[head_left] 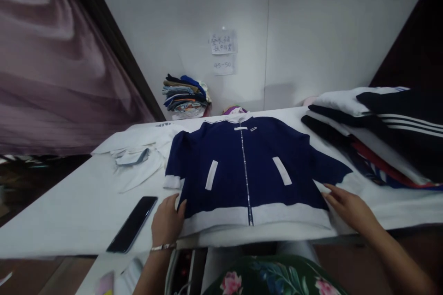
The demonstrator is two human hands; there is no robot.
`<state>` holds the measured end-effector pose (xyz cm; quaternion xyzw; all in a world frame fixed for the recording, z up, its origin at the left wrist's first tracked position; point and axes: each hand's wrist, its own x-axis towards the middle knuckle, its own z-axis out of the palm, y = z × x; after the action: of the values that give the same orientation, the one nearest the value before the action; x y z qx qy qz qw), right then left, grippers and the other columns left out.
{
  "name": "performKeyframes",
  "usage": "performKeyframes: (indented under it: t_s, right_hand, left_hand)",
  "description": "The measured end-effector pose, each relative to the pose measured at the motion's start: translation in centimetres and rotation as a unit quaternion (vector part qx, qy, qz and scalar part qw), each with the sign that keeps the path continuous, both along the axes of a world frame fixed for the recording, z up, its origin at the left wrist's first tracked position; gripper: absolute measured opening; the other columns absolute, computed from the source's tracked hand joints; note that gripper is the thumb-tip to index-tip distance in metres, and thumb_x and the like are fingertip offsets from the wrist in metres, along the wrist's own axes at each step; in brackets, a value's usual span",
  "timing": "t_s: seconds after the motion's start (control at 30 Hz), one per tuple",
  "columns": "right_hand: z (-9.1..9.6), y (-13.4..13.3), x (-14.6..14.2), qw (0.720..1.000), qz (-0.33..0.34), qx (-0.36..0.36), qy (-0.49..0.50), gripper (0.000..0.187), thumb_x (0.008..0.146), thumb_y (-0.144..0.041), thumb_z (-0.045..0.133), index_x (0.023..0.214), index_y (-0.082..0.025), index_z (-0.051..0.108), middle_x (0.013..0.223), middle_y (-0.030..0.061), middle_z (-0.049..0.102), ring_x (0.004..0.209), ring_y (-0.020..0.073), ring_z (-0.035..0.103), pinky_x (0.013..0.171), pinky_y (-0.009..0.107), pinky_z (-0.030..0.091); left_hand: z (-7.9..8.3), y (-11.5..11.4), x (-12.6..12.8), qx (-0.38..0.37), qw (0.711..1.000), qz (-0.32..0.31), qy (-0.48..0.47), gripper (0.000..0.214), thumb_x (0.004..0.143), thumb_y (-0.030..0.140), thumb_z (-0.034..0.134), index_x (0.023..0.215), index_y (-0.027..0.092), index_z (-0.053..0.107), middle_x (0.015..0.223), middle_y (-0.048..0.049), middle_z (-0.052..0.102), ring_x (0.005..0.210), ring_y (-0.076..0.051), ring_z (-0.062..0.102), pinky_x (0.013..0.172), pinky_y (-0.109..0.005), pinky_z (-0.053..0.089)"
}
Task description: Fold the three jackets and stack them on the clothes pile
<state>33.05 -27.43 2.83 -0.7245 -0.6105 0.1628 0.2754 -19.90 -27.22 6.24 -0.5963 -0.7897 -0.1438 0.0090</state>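
Note:
A navy zip jacket (249,166) with white hem, cuffs and pocket strips lies flat, front up, on a white table (76,207). My left hand (168,221) rests at the jacket's lower left hem corner, fingers curled over the edge of the fabric. My right hand (348,207) lies at the lower right corner, beside the right sleeve, fingers stretched out flat on the cloth. A bracelet sits on my left wrist.
A black phone (133,223) lies left of my left hand. A white garment (138,156) lies further left. Folded dark and white clothes (380,129) are stacked at the right. A pile of folded clothes (185,97) stands against the back wall.

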Motion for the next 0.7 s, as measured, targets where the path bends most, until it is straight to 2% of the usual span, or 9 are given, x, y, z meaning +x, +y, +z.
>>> performKeyframes:
  t_s: [0.07, 0.13, 0.2, 0.27, 0.4, 0.47, 0.57, 0.63, 0.7]
  right_hand:
    - [1.0, 1.1, -0.5, 0.998, 0.018, 0.056, -0.005, 0.046, 0.080, -0.053, 0.048, 0.109, -0.023, 0.066, 0.091, 0.0066, 0.070, 0.071, 0.0226, 0.065, 0.066, 0.036, 0.050]
    - [1.5, 2.5, -1.6, 0.993, 0.054, 0.108, 0.004, 0.043, 0.084, -0.050, 0.046, 0.112, -0.022, 0.064, 0.106, 0.0080, 0.067, 0.085, 0.0223, 0.064, 0.071, 0.034, 0.052]
    - [1.1, 4.2, -2.9, 0.986, 0.076, 0.145, 0.000, 0.042, 0.086, -0.046, 0.045, 0.116, -0.022, 0.063, 0.121, 0.0085, 0.061, 0.106, 0.0236, 0.059, 0.083, 0.036, 0.051]
    - [-0.1, 5.7, -3.8, 0.986, 0.081, 0.144, -0.024, 0.043, 0.085, -0.043, 0.047, 0.118, -0.020, 0.062, 0.128, 0.0099, 0.057, 0.119, 0.0249, 0.051, 0.096, 0.040, 0.046]
    - [-2.5, 7.6, -3.2, 0.987, 0.129, 0.079, -0.063, 0.041, 0.084, -0.042, 0.049, 0.113, -0.017, 0.065, 0.125, 0.0120, 0.060, 0.121, 0.0264, 0.050, 0.104, 0.044, 0.040]
    - [-2.5, 7.9, -1.4, 0.988, 0.090, 0.099, -0.080, 0.040, 0.087, -0.042, 0.044, 0.112, -0.018, 0.065, 0.126, 0.0115, 0.059, 0.121, 0.0255, 0.050, 0.104, 0.044, 0.039]
    - [-1.4, 7.9, 2.2, 0.979, -0.044, 0.104, -0.167, 0.041, 0.089, -0.039, 0.042, 0.118, -0.017, 0.061, 0.133, 0.0142, 0.052, 0.127, 0.0298, 0.042, 0.103, 0.050, 0.035]
    - [-0.7, 7.9, 4.4, 0.971, -0.097, 0.035, -0.217, 0.046, 0.086, -0.042, 0.047, 0.124, -0.016, 0.055, 0.131, 0.0168, 0.053, 0.125, 0.0341, 0.043, 0.098, 0.055, 0.037]
    - [-0.4, 8.2, 5.9, 0.968, -0.103, -0.040, -0.226, 0.053, 0.083, -0.045, 0.052, 0.127, -0.015, 0.051, 0.119, 0.0175, 0.060, 0.114, 0.0343, 0.052, 0.090, 0.051, 0.043]
  left_hand:
    - [-0.5, 0.7, 1.5, 0.042, 0.996, -0.073, -0.009, 0.039, 0.086, 0.037, 0.047, 0.117, 0.014, 0.057, 0.123, -0.0134, 0.059, 0.118, -0.023, 0.052, 0.103, -0.033, 0.038]
    - [-1.4, 1.4, 3.1, 0.027, 0.992, -0.119, -0.018, 0.044, 0.085, 0.039, 0.050, 0.121, 0.016, 0.056, 0.135, -0.0130, 0.051, 0.128, -0.024, 0.044, 0.108, -0.034, 0.033]
    - [-2.6, 1.8, 4.2, -0.021, 0.993, -0.116, -0.001, 0.051, 0.083, 0.041, 0.051, 0.128, 0.016, 0.053, 0.144, -0.0132, 0.042, 0.135, -0.027, 0.034, 0.111, -0.042, 0.028]
    - [-3.6, 2.0, 4.7, -0.070, 0.993, -0.087, 0.023, 0.057, 0.084, 0.044, 0.050, 0.134, 0.016, 0.048, 0.148, -0.0130, 0.036, 0.138, -0.031, 0.027, 0.111, -0.049, 0.024]
    - [-4.7, 2.1, 4.2, -0.105, 0.991, -0.073, 0.049, 0.059, 0.087, 0.047, 0.041, 0.138, 0.017, 0.043, 0.150, -0.0097, 0.032, 0.139, -0.030, 0.025, 0.111, -0.049, 0.023]
    - [-4.9, 2.2, 3.9, -0.099, 0.990, -0.077, 0.058, 0.060, 0.087, 0.048, 0.040, 0.138, 0.017, 0.044, 0.150, -0.0093, 0.033, 0.139, -0.029, 0.026, 0.111, -0.048, 0.024]
    - [-5.1, 2.2, 3.8, -0.087, 0.991, -0.076, 0.070, 0.059, 0.087, 0.048, 0.039, 0.136, 0.016, 0.047, 0.149, -0.0093, 0.035, 0.138, -0.029, 0.028, 0.111, -0.048, 0.025]
    - [-5.3, 2.2, 3.9, -0.080, 0.991, -0.075, 0.075, 0.059, 0.087, 0.048, 0.038, 0.135, 0.016, 0.048, 0.148, -0.0092, 0.037, 0.138, -0.030, 0.029, 0.110, -0.049, 0.026]
    - [-5.4, 2.2, 3.9, -0.074, 0.991, -0.076, 0.075, 0.059, 0.087, 0.048, 0.038, 0.135, 0.016, 0.048, 0.147, -0.0093, 0.038, 0.137, -0.030, 0.029, 0.110, -0.049, 0.027]
